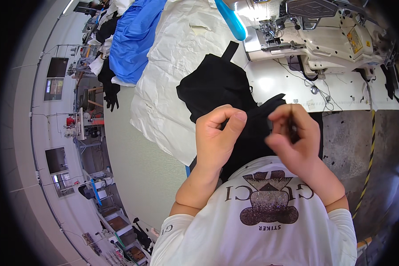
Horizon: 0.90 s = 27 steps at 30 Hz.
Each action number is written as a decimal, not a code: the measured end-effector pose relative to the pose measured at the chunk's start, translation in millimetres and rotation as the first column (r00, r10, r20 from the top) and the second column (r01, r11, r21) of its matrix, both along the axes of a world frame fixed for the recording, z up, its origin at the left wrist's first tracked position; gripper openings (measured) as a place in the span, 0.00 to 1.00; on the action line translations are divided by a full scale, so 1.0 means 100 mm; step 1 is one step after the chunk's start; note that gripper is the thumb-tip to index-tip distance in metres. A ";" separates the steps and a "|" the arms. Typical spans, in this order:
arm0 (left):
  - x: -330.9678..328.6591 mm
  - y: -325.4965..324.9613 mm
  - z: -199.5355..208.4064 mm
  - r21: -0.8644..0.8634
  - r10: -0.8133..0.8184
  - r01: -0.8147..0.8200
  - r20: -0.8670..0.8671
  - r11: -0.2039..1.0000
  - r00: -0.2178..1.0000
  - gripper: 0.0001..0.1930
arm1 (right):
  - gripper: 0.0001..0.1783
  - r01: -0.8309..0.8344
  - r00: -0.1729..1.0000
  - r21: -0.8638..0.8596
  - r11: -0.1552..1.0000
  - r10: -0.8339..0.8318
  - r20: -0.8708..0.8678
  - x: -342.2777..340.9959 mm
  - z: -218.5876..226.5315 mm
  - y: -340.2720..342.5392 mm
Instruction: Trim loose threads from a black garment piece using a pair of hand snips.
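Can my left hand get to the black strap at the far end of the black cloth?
Probably yes: the black strap lies uncovered beyond the left hand, and only the black cloth stretches between them, with nothing seen blocking the way.

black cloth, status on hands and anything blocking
Left hand pinched, hold unclear; right hand curled, blurred. Black cloth beneath both. Sewing machine clear of hands.

Close fisheye view downward from head
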State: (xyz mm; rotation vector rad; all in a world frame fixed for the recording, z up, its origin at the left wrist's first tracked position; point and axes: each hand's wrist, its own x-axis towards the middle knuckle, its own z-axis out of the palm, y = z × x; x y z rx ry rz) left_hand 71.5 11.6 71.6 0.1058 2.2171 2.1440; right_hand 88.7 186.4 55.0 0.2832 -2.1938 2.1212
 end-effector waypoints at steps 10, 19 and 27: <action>0.01 0.00 0.02 -0.059 -0.041 0.041 0.006 0.997 0.999 0.09 | 0.10 0.108 0.968 0.172 0.979 -0.064 -0.241 -0.09 0.00 -0.06; 0.00 -0.02 0.04 -0.098 -0.032 0.028 -0.037 0.995 0.999 0.09 | 0.09 0.437 0.889 0.079 0.896 -0.417 -0.191 -0.25 -0.11 0.23; -0.04 0.00 0.01 -0.070 -0.047 0.049 0.029 0.996 0.998 0.11 | 0.06 -0.208 0.978 -0.080 0.975 0.207 -0.025 -0.15 0.05 0.15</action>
